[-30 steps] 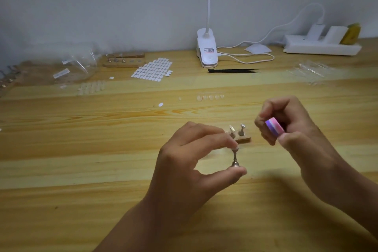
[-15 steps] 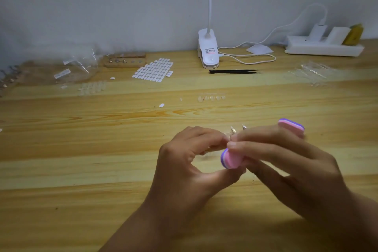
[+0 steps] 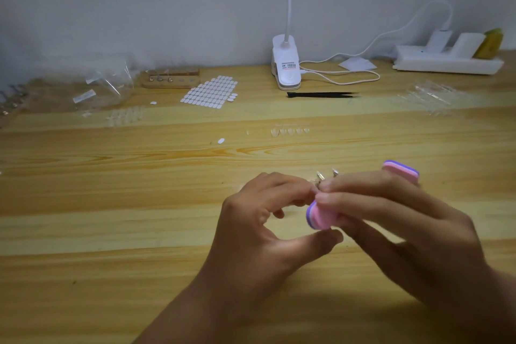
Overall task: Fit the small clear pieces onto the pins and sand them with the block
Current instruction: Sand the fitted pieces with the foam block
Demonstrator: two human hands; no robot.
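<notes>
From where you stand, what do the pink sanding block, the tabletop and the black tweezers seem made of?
Sanding block: layered pink and purple, matte, probably foam with abrasive faces. Tabletop: pale wood or wood-look laminate, with flowing grain and a slight sheen. Tweezers: thin, pointed, matte black; coated metal or plastic, cannot tell.

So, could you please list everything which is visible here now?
sanding block: one, pink-purple, in right grip
pins: two tips, metal, behind block
clear pieces: about five, clear, mid-table row
oval stickers: one sheet, white, back left
wooden holder: one, tan, back left
lamp clamp: one, white, back centre
tweezers: one, black, beside clamp
power strip: one, white, back right
left grip: one, centre, seems to pinch a hidden pin
right grip: one, centre, holds block
</notes>
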